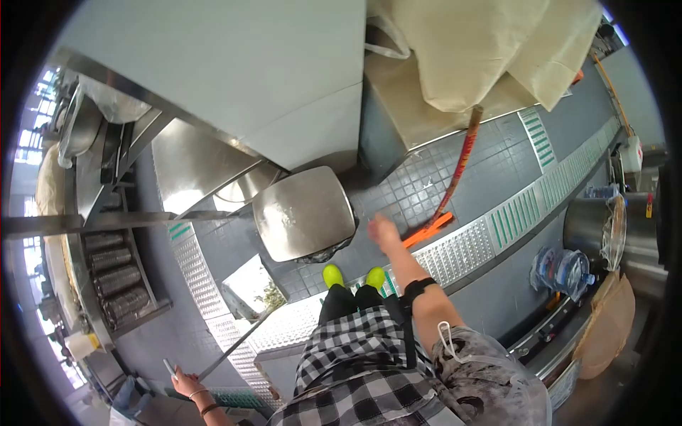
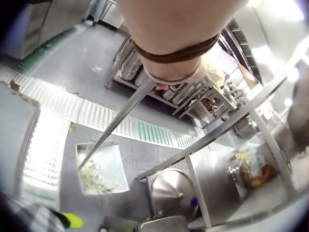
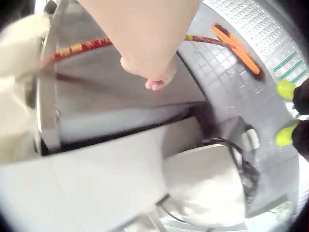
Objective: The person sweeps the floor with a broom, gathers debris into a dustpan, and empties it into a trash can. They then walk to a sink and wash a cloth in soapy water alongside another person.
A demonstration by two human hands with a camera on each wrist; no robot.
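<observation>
left hand (image 1: 186,385), lower left of head view: fingers wrapped round long metal handle (image 2: 118,123) of dustpan (image 2: 112,158); pan on tiled floor (image 1: 497,153), left of centre, pale scraps (image 2: 96,179) inside. right hand (image 1: 383,233), centre: blurred, fingers loosely curled, nothing seen in grasp. orange broom head (image 1: 430,228) just right of it; red patterned stick (image 1: 463,160) rising toward beige cloth (image 1: 469,57), upper right.
</observation>
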